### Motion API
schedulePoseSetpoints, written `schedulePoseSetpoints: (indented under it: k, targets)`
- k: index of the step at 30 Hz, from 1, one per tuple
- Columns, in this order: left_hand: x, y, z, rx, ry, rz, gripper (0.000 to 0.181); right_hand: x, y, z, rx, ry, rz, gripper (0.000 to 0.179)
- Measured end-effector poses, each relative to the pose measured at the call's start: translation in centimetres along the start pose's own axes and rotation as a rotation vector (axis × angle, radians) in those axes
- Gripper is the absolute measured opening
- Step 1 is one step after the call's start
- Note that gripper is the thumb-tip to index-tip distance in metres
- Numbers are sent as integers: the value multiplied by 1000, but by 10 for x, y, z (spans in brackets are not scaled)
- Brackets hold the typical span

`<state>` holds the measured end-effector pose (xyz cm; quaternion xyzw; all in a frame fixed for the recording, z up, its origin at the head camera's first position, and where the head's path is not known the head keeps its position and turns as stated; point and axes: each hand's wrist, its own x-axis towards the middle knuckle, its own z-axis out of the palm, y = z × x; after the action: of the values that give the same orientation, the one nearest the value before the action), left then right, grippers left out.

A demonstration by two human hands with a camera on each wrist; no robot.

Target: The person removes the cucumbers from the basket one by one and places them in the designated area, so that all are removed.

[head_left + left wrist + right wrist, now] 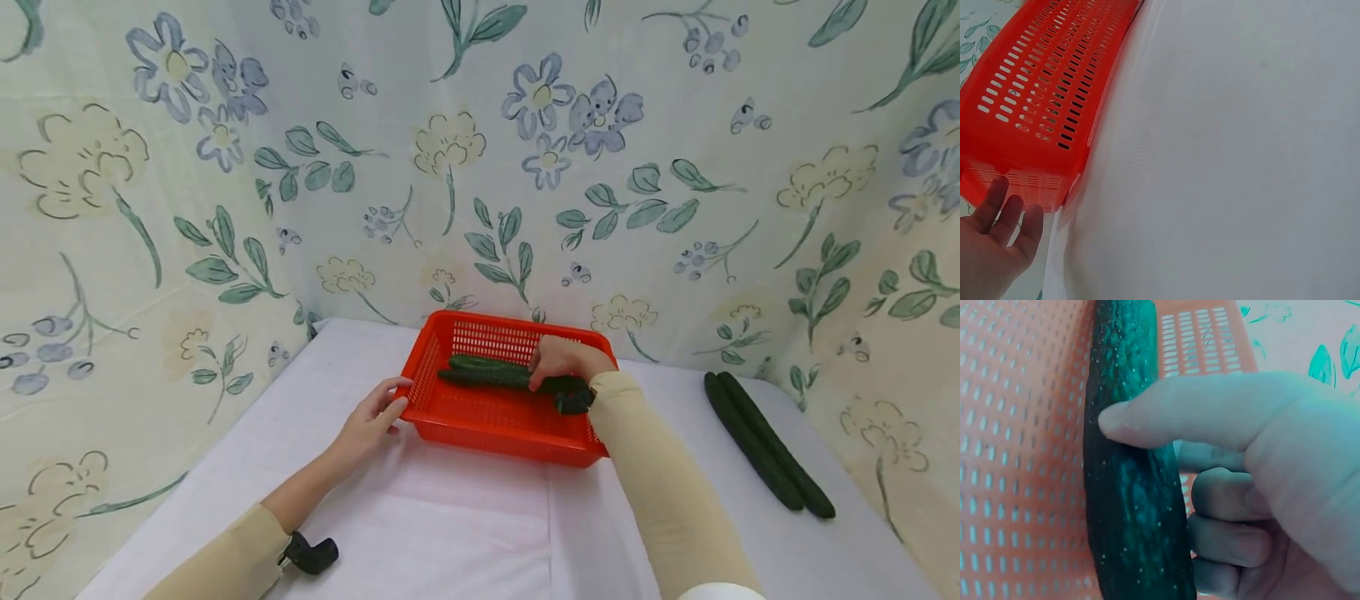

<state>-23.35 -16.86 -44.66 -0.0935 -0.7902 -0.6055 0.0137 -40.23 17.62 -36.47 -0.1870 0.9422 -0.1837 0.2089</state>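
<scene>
A red plastic basket [480, 437] with slotted walls stands on the white-covered table. Dark green cucumbers lie lengthwise inside it, one behind another. My right hand [564, 360] reaches in and holds the front cucumber [480, 378] near its right part; the rear cucumber [487, 363] is partly hidden. In the right wrist view, the thumb lies across the gripped cucumber [1138, 519], with the fingers on its other side. My left hand [372, 412] touches the basket's left end at the near corner. In the left wrist view its fingers [1005, 219] are extended beside the end wall.
Two long cucumbers [765, 442] lie side by side on the right of the table [450, 533]. A floral curtain [465, 192] hangs close behind the basket and along both sides.
</scene>
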Motion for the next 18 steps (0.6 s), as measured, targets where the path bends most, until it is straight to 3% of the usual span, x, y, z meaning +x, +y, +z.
schedulePoseSetpoints:
  k: [4, 9, 18]
  targets:
    - [0, 0, -1, 5, -4, -6, 42, 0, 10, 6, 12, -17, 26, 37]
    - [-2, 1, 1, 2, -11, -9, 42, -2, 23, 13, 101, 6, 51, 42]
    - [1, 2, 0, 7, -12, -14, 42, -9, 23, 20, 155, 56, 4, 39]
